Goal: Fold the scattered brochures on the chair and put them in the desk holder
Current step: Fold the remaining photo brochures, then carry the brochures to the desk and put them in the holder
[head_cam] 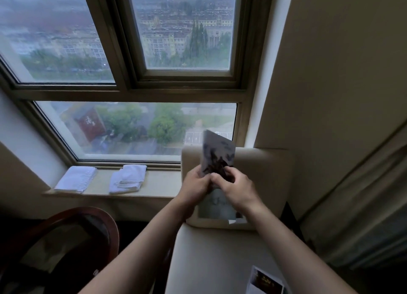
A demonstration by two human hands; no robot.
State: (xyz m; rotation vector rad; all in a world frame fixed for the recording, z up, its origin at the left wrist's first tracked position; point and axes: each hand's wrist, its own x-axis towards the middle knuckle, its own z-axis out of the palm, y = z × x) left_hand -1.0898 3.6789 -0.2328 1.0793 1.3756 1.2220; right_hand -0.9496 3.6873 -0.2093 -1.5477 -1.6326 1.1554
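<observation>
Both my hands hold one brochure [217,152] up in front of the cream chair's backrest [264,172]. It is pale blue-grey with dark print, and its upper part stands upright above my fingers. My left hand [196,182] grips its left edge and my right hand [235,186] pinches its lower right part. Another brochure [218,206] leans against the backrest below my hands, partly hidden by them. A third brochure [265,281] lies on the chair seat [209,256] at the bottom of the view. No desk holder is in view.
A dark wooden round-backed chair [66,238] stands at lower left. Two folded white towels [77,179] [128,179] lie on the windowsill below the large window. A beige wall and a curtain [363,216] close off the right side.
</observation>
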